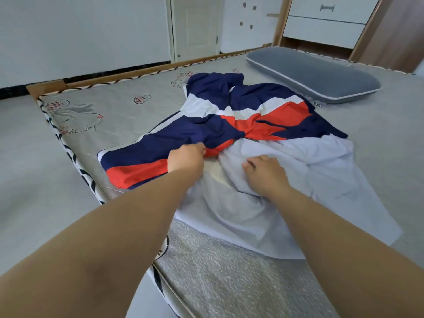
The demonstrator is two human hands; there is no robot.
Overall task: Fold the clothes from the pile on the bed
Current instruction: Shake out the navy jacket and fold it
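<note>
Because both garments are thin, limp fabric, you should expect them to be light, to drape and bunch wherever you lift, and to slide easily over the mattress; this is a judgement from how they crease.

Nearest you lies the white garment (263,216), pale and plain, rumpled into soft ridges, its near edge flat on the bed (218,283) and its right side spread toward the right. Your right hand (267,174) rests on top of a raised fold of it, fingers loosely bent and pointing left; whether they pinch cloth cannot be told from this view, as the fingertips sink into the fold.

Just left of it, your left hand (185,158) is curled, knuckles up, at the seam where the white cloth meets the striped garment (206,127). The fingers appear bunched around a gather of navy and orange fabric, so it holds that garment.

Striped garment: broad navy, white and orange-red bands, smooth-looking, possibly a little slick. One part runs out near-left, flat; the rest fans toward the far right, twisted at the middle where the two garments overlap. Which part is sleeve or body cannot be told.

Take hold at hems or corners rather than mid-panel, so the cloth hangs straight; separate the two pieces first, since they are tangled at the middle.

Farthest right, a grey pillow (314,74) lies apart from the clothes.
</note>
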